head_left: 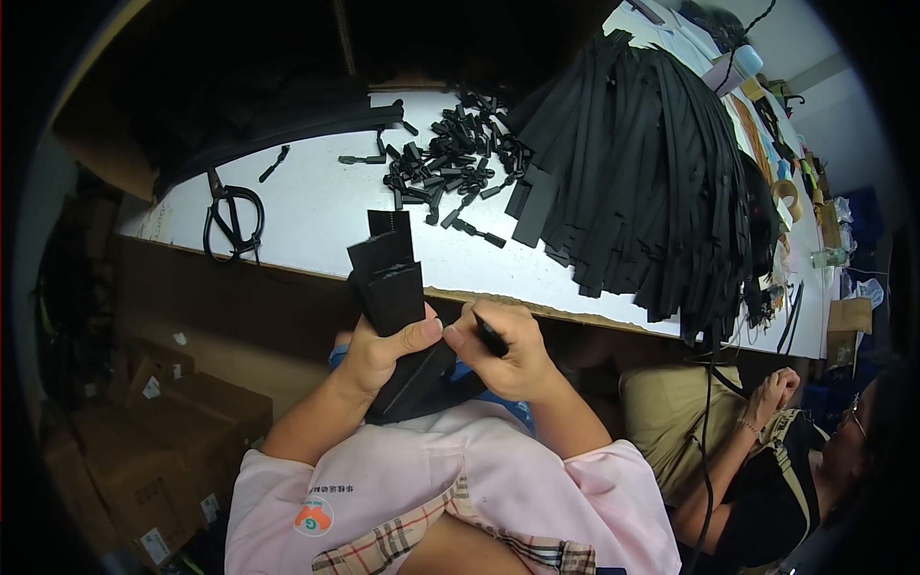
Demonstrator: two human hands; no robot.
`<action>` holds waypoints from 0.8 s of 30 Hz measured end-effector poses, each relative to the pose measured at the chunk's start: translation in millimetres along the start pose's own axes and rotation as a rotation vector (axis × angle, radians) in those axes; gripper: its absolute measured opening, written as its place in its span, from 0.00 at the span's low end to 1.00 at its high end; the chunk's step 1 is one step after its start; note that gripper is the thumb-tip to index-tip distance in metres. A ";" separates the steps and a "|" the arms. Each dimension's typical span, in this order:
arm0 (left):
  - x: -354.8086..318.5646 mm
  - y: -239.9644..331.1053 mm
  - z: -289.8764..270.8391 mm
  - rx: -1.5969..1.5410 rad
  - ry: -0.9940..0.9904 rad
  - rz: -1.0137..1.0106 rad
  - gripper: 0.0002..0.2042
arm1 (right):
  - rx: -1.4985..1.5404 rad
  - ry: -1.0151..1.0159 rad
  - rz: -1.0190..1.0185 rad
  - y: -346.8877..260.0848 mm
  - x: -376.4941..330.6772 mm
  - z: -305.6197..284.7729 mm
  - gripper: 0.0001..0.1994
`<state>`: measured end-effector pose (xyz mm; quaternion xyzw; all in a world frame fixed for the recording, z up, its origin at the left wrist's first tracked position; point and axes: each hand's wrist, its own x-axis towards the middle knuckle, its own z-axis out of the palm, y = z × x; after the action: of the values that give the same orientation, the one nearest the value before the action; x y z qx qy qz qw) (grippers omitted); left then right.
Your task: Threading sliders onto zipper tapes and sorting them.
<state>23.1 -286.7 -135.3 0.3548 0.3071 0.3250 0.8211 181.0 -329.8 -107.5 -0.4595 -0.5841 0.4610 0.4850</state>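
My left hand is closed round a bundle of flat black zipper strips, their ends standing up above the thumb and their lower part hanging over my lap. Close beside it, at chest height, my right hand is curled with a small black zipper pull between its fingers. Its thumb tip nearly meets the left thumb. Beyond both hands, a loose heap of black zipper pulls lies on the white table.
Black-handled scissors lie at the table's left. A large bundle of long black strips drapes over the front edge at right. Cardboard boxes stand low at left. Another person sits at right, hands together. A black cord hangs between us.
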 end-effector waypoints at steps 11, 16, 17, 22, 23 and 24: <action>3.5 13.0 -5.3 -0.009 0.338 0.282 0.04 | -0.541 0.299 -0.202 25.7 40.4 5.1 0.06; 14.3 10.6 10.0 0.559 0.335 0.504 0.05 | -0.983 0.209 0.152 47.6 70.8 -13.6 0.10; 17.3 1.3 4.9 0.693 0.271 0.529 0.05 | -0.988 0.208 0.175 46.0 68.8 -14.6 0.10; 16.9 -10.3 7.5 0.248 0.136 0.149 0.06 | -0.841 0.282 0.154 46.0 54.0 -23.2 0.10; 15.0 -13.8 7.3 0.165 0.141 0.115 0.07 | -0.565 0.347 0.081 49.9 45.4 -23.7 0.09; 14.3 -15.9 7.8 0.082 0.147 0.088 0.07 | -0.567 0.344 0.080 41.0 37.7 -24.9 0.09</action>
<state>42.4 -287.5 -147.3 0.3765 0.3636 0.3732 0.7660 205.3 -284.2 -139.8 -0.6698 -0.5802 0.2144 0.4109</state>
